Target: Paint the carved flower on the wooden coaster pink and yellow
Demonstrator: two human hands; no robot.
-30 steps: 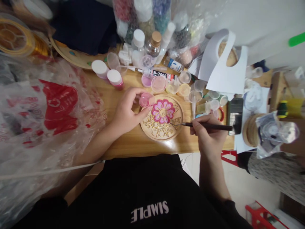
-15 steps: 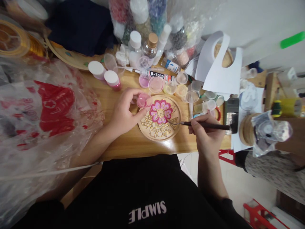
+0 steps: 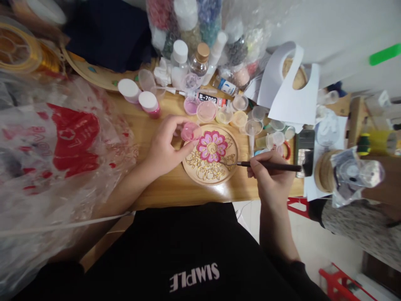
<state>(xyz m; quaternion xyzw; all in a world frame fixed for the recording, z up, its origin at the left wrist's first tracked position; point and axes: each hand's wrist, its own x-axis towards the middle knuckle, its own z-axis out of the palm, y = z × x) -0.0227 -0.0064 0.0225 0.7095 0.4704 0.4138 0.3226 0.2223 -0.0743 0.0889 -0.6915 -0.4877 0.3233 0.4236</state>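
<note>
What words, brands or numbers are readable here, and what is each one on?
"B-7000": on the tube.
"SIMPLE": on the black shirt, upside down in the picture.
"LOVE": faint, on the clear plastic bag.
Too small or blurred: the bottle label, the tube's smaller print, the bag's other lettering.

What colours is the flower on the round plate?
Light pink petals edged in deeper pink, with gold outlines: the flower shows best in the head view.

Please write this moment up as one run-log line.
left hand: holds pink cup | right hand: holds dark-handled tool | tool tip: by lower edge of pink flower on wooden disc | contact: unclear
</note>
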